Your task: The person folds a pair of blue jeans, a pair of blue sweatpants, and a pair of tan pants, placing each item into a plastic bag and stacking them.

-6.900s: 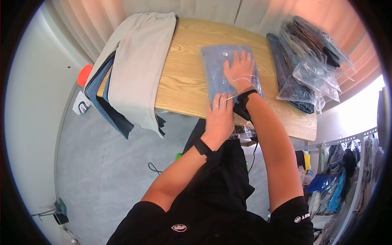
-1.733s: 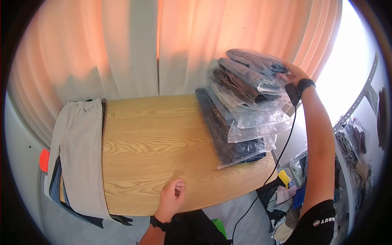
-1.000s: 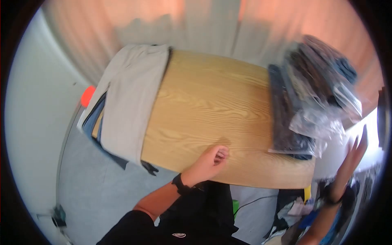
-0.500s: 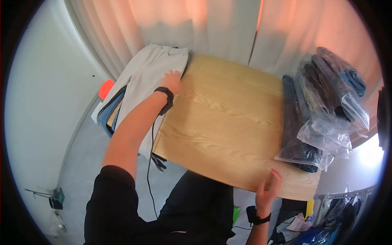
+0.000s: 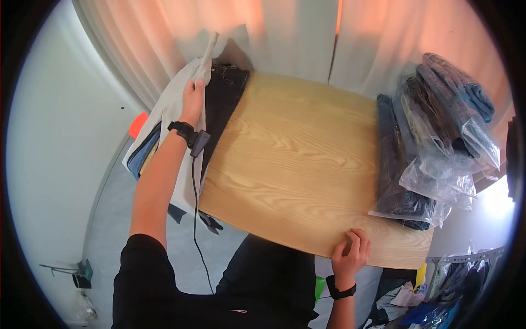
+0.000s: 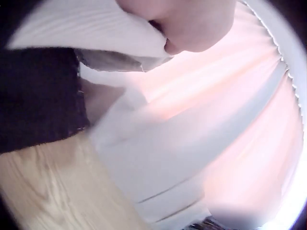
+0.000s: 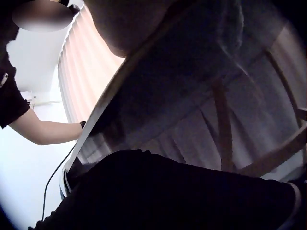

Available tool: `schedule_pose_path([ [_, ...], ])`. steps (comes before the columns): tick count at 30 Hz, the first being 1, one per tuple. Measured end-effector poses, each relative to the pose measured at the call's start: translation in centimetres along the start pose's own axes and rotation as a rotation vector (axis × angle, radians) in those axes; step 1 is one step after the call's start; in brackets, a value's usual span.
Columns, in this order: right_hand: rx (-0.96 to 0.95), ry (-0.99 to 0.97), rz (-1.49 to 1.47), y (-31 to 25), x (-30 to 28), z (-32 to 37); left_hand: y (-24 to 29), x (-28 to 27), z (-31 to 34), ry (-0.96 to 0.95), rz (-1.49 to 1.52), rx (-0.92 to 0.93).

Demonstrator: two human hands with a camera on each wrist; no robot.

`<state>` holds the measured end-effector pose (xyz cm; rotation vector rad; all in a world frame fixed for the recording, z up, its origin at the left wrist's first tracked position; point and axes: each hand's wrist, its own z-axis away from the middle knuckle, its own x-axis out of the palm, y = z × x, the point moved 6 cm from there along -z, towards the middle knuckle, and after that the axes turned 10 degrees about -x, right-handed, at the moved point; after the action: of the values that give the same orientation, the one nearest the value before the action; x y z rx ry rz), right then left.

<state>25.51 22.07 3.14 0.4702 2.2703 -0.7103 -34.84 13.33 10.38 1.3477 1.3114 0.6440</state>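
Observation:
My left hand [image 5: 192, 103] grips the right edge of the beige trousers [image 5: 174, 90] at the table's left side and holds it raised and folded back. Black trousers [image 5: 223, 101] lie uncovered beneath. The left wrist view shows the hand [image 6: 192, 21] pinching the beige cloth [image 6: 91, 28], with the dark garment [image 6: 38, 98] below. My right hand [image 5: 350, 257] rests on the front edge of the wooden table [image 5: 290, 159], fingers loosely bent and holding nothing. In the right wrist view, part of that hand [image 7: 129, 24] shows at the tabletop's edge.
Several folded garments in clear bags [image 5: 438, 126] are stacked on the table's right side. Blue denim [image 5: 143, 154] shows under the beige trousers. A curtain [image 5: 285, 38] hangs behind. A cable [image 5: 197, 236] hangs from the left wrist. Bagged clothes [image 5: 457, 285] sit at lower right.
A denim bundle has gone from the table's middle to the right-hand stack. The right hand has come back from there to the front edge. The left hand has lifted the beige trousers leftward, exposing black ones.

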Motion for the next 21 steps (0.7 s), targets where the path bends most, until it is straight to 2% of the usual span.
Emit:
schedule_pose_path([
  [1, 0.001, -0.003, 0.003, 0.0, 0.0, 0.1, 1.4, -0.5, 0.7, -0.036, 0.127, -0.038],
  [4, -0.003, -0.005, -0.002, -0.3, 0.1, -0.1, 6.8, 0.4, 4.8, -0.140, 0.420, 0.053],
  [5, -0.001, -0.005, -0.004, -0.3, 0.1, -0.1, 8.2, 0.7, 6.4, -0.198, 0.452, 0.010],
  [9, 0.046, -0.046, -0.089, 0.5, 0.3, 0.3, 13.9, 2.2, 15.1, -0.385, 0.263, 0.105],
  [10, 0.146, -0.019, -0.305, 1.5, 0.5, 0.6, 14.3, 3.0, 17.1, -0.466, 0.176, 0.168],
  [11, 0.247, 0.005, -0.521, 2.6, 1.0, 1.0, 14.7, 3.6, 19.3, -0.620, 0.092, 0.126],
  [12, 0.353, 0.028, -0.735, 3.7, 1.3, 1.3, 15.2, 4.4, 21.6, -0.716, 0.029, 0.196],
  [13, 0.443, -0.076, -0.929, 4.1, 0.9, 0.1, 15.5, 4.9, 23.6, -0.913, -0.030, 0.068],
  [15, 0.485, -0.167, -0.982, 3.5, -0.5, -3.1, 14.3, 6.5, 27.3, -1.109, -0.073, 0.273],
  [16, 0.502, -0.209, -1.007, 3.1, -0.8, -4.9, 13.5, 7.0, 29.4, -1.212, -0.083, 0.312],
  [17, 0.395, -0.292, -0.867, 2.5, -1.4, -6.9, 12.8, 7.4, 31.3, -1.317, -0.091, 0.351],
  [19, 0.194, -0.450, -0.580, 1.1, -1.7, -10.3, 11.3, 7.9, 34.1, -1.555, -0.108, 0.277],
  [20, 0.098, -0.530, -0.535, 0.0, -0.9, -11.8, 10.6, 7.8, 35.6, -1.674, -0.116, 0.234],
  [21, -0.002, -0.610, -0.494, -1.2, 0.2, -13.2, 10.3, 7.7, 36.1, -1.562, -0.016, 0.281],
])
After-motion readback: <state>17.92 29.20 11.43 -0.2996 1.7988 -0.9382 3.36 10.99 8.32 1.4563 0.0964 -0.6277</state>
